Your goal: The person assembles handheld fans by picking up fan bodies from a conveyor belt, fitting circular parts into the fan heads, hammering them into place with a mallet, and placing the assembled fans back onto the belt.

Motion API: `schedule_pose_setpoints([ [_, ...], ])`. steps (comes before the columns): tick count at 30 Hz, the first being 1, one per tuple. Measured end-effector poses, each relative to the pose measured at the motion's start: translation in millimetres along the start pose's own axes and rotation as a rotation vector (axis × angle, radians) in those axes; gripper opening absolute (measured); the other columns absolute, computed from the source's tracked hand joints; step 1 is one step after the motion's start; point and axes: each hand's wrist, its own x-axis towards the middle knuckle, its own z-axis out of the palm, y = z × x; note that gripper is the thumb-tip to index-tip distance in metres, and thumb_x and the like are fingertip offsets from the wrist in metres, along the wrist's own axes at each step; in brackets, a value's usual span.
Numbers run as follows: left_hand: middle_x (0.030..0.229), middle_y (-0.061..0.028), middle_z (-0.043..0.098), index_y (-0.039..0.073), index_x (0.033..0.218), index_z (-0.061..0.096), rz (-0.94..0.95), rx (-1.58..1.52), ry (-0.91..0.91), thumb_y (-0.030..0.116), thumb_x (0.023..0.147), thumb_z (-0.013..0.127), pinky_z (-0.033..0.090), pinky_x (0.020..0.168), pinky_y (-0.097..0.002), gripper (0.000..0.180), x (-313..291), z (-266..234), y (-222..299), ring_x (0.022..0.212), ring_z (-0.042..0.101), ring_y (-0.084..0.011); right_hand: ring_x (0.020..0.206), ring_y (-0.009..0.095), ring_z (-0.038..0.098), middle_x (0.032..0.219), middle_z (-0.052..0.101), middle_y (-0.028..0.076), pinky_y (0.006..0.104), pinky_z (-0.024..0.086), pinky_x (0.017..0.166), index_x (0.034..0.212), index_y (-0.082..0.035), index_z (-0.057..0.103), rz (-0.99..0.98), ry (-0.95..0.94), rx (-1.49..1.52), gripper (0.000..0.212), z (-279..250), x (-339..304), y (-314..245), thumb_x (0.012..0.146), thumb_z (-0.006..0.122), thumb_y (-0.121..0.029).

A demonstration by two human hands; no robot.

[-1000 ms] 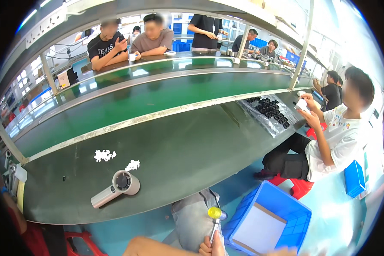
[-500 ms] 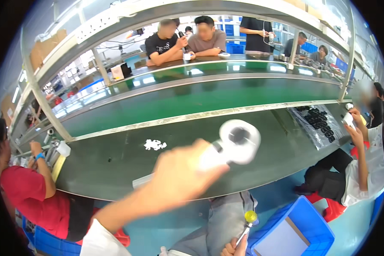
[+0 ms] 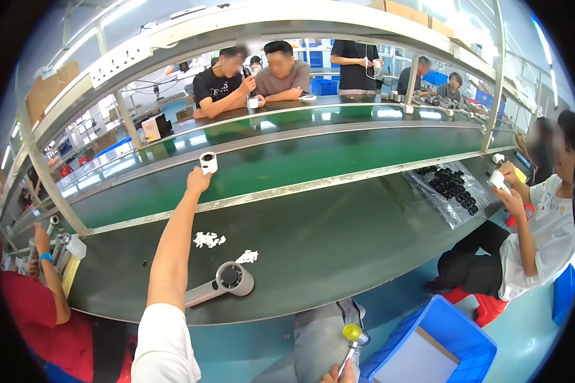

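Observation:
My left arm reaches far out over the green conveyor belt. The fingers of my left hand (image 3: 199,181) are closed on a white handheld fan (image 3: 208,162) with a round head; the hand covers its lower part. Nearer to me, a second handheld fan (image 3: 235,279) lies on the dark table beside my forearm, its dark round centre facing up and its grey handle partly behind my arm. Low in the picture, my right hand (image 3: 338,375) grips a small mallet (image 3: 352,332) with a yellow face, held up over my lap.
Two piles of small white parts (image 3: 209,239) lie on the dark table (image 3: 326,223). Black parts (image 3: 450,188) rest on a plastic bag at the right. A blue crate (image 3: 428,345) stands by my right leg. Co-workers sit at both sides; a metal frame (image 3: 64,175) spans overhead.
My left hand has carried the white fan away from me and leftward, over the green belt. The second fan's head now shows. My right hand still holds the mallet; the view has shifted.

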Motion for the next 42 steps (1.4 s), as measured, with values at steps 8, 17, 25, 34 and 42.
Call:
schedule_pose_setpoints([
  [8,0.099,-0.0286,0.065,-0.007,0.096,0.062,-0.032,-0.102,0.085,0.031,0.076,0.074,0.049,0.085,-0.0463,0.045,7.7,34.0,-17.9,0.098,0.062,-0.0426,0.036,0.008,0.019,0.05,0.025,-0.004,0.0234,0.015,0.031,0.068,-0.016,0.039,0.03,0.089,-0.008,0.049,-0.7,3.8,-2.2,0.099,0.031,-0.053],
  [17,0.092,-0.0241,0.065,-0.005,0.093,0.064,0.175,0.302,0.049,0.029,0.081,0.061,0.047,0.084,-0.0498,0.037,12.0,-6.3,-32.3,0.093,0.06,-0.0417,0.035,0.009,0.021,0.05,0.027,-0.003,0.0241,0.017,0.031,0.068,-0.015,0.039,0.016,0.072,-0.062,0.05,20.9,0.2,-11.3,0.1,0.031,-0.053],
  [25,0.085,-0.0174,0.054,-0.003,0.099,0.055,0.591,-0.163,0.025,0.01,0.091,0.053,0.043,0.069,-0.0364,0.015,-284.9,-199.0,25.4,0.076,0.055,-0.0318,0.037,0.007,0.022,0.052,0.026,-0.004,0.0248,0.018,0.033,0.07,-0.015,0.038,0.049,-0.075,0.052,0.047,0.1,16.5,10.8,0.1,0.032,-0.051],
  [34,0.107,-0.0212,0.056,-0.002,0.108,0.057,0.653,0.18,-0.126,0.033,0.092,0.059,0.042,0.083,-0.0462,0.039,-360.3,-179.8,69.7,0.1,0.052,-0.0395,0.038,0.007,0.022,0.053,0.027,-0.004,0.024,0.016,0.034,0.07,-0.015,0.038,0.014,-0.074,0.048,0.045,-7.8,4.6,14.2,0.1,0.036,-0.049],
  [42,0.091,-0.0212,0.06,-0.002,0.108,0.053,0.504,-0.188,-0.211,0.015,0.088,0.059,0.047,0.071,-0.0416,0.027,-359.8,-193.8,76.8,0.085,0.06,-0.0423,0.036,0.008,0.021,0.052,0.027,-0.004,0.0247,0.017,0.033,0.069,-0.015,0.037,0.101,-0.066,-0.017,0.047,11.8,15.0,16.0,0.1,0.035,-0.051],
])
